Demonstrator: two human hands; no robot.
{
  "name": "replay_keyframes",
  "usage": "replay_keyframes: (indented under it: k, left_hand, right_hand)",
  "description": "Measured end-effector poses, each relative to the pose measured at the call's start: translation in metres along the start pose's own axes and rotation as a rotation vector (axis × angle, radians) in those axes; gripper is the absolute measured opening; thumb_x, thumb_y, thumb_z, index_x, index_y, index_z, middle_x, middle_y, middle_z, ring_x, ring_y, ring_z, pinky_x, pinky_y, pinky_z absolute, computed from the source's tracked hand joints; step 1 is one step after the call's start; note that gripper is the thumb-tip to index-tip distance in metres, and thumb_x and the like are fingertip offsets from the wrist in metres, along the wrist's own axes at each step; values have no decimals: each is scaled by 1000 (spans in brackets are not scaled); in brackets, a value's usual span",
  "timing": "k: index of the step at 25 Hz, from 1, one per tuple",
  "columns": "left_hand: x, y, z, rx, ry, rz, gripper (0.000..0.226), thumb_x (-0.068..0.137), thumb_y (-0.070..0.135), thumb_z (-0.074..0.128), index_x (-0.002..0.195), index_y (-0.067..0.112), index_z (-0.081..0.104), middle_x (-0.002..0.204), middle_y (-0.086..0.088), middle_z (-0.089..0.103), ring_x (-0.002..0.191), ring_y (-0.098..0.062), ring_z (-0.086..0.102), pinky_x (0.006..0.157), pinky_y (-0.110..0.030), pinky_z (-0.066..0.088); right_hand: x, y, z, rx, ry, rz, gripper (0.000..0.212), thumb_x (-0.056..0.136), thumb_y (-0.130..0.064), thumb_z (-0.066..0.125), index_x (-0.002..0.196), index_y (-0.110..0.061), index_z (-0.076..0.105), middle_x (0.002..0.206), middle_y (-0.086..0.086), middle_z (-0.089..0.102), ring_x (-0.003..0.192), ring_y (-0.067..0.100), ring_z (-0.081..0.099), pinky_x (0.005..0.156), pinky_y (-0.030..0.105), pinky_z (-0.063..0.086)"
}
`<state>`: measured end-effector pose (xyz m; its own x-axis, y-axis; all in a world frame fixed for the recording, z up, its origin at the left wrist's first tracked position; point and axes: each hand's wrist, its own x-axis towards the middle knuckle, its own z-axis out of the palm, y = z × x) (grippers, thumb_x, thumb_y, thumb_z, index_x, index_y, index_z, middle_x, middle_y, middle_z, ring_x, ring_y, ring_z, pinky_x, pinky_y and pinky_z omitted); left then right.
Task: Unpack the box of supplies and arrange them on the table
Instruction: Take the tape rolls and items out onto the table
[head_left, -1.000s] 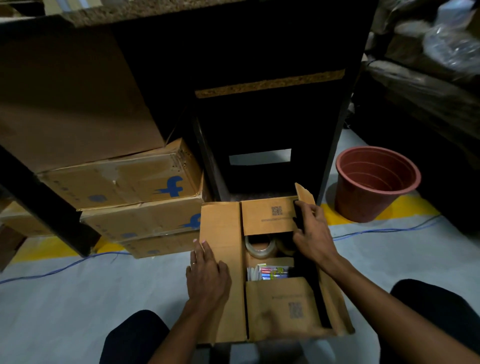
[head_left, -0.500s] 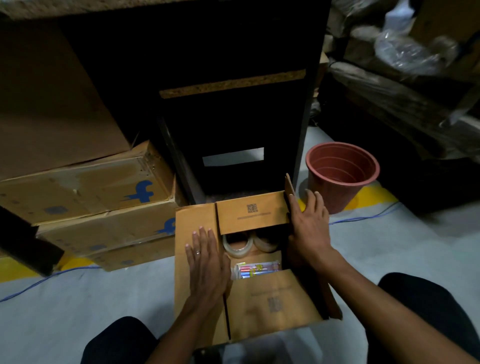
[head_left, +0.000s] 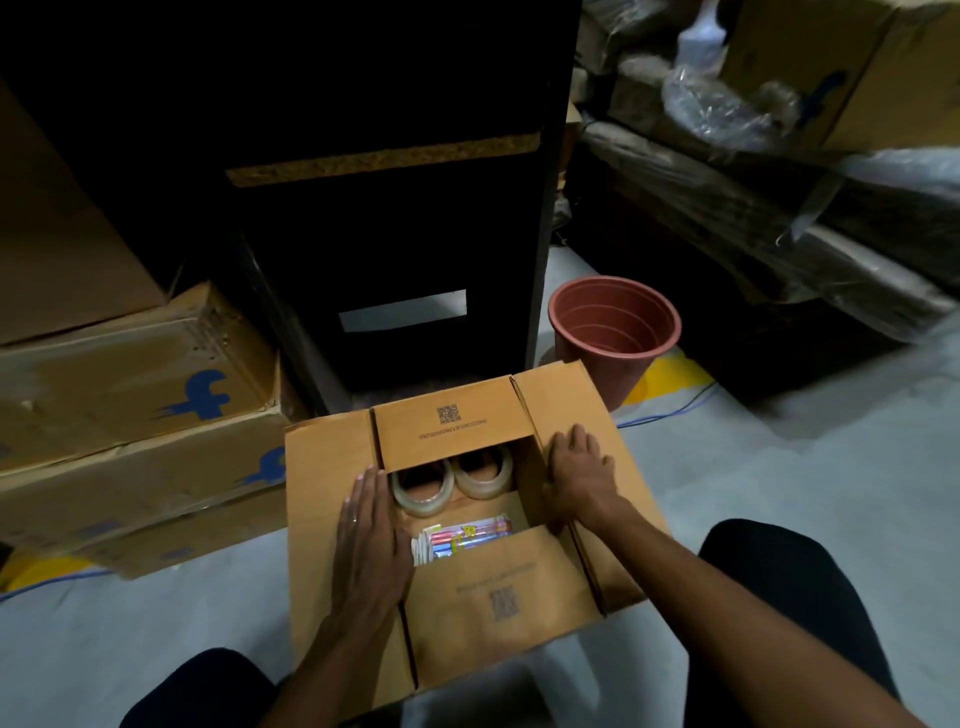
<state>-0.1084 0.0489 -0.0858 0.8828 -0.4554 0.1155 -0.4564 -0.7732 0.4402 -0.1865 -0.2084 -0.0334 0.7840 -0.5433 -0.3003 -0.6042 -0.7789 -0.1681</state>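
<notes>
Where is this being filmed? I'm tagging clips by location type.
Probably a warehouse or stockroom: stacked shipping cartons at left, plastic-wrapped bundles at right, yellow floor marking on grey concrete. The open box sits on the floor.

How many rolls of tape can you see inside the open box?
2. One tape roll lies left, near the left hand's fingertips; the other tape roll lies right beside it, partly under the far flap. More may be hidden under the flaps.

R flap (head_left: 582, 447) of box (head_left: 332, 519) now pressed flat outward by R hand (head_left: 579, 475), L hand (head_left: 371, 540) slid inward, both tape rolls (head_left: 449, 480) exposed
</notes>
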Motion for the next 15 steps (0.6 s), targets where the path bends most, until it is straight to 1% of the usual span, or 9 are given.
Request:
replay_keyframes:
  k: [2,4,8,10,11,12,13,14,15]
  left_hand:
    - [0,-4,2,-39,10,23,72,85,18,42,154,7,21,162,-9,17,151,-22,11,123,-43,12]
    - [1,-6,4,-60,16,33,73,84,20,39,154,7,19,163,-9,15,151,-21,9,123,-43,11]
    - [0,-8,4,-103,13,40,74,85,21,40,155,10,16,164,-6,11,152,-18,5,124,-40,7]
    - [0,-6,2,-150,16,26,74,86,18,49,155,11,20,163,-7,14,152,-19,8,124,-40,9]
    - [0,-2,-1,-172,26,3,73,86,15,56,153,12,26,162,-8,19,150,-22,15,123,-42,15]
    - [0,2,-5,-178,56,-18,69,84,14,62,148,14,35,156,-10,27,144,-24,25,119,-45,24]
    - [2,7,-9,-161,97,-15,62,82,15,65,140,17,44,146,-9,36,134,-23,35,112,-45,31]
    - [3,12,-13,-124,133,21,53,82,19,64,133,20,49,134,-5,42,123,-21,41,106,-43,34]
    - [4,17,-17,-82,129,75,44,83,25,59,126,23,53,126,-1,48,116,-17,45,101,-38,32]
  right_hand:
    - [6,2,3,207,-111,19,68,87,-23,63,142,-3,28,151,21,24,137,38,31,108,46,38]
    - [8,0,3,318,-172,37,69,89,-21,60,144,2,24,150,25,27,135,39,37,106,41,38]
    - [9,-4,2,329,-249,19,80,94,-20,55,152,3,5,159,21,14,146,35,22,114,36,28]
    - [12,-4,2,315,-226,34,77,93,-20,56,151,3,11,155,24,21,141,38,30,111,38,32]
    - [12,-4,1,278,-193,32,72,93,-20,58,148,4,18,150,24,28,136,40,36,108,40,36]
    - [10,-4,0,226,-155,25,66,93,-22,59,144,3,25,145,24,34,131,41,42,106,42,39]
    - [8,-5,-2,174,-109,11,61,92,-23,60,140,2,32,141,24,38,127,41,45,104,43,41]
    - [5,-7,-7,130,-67,-6,56,91,-24,60,136,1,37,137,23,41,124,41,47,101,43,43]
    - [2,-9,-12,107,-21,-34,52,91,-24,61,132,0,41,133,22,44,122,41,48,98,43,43]
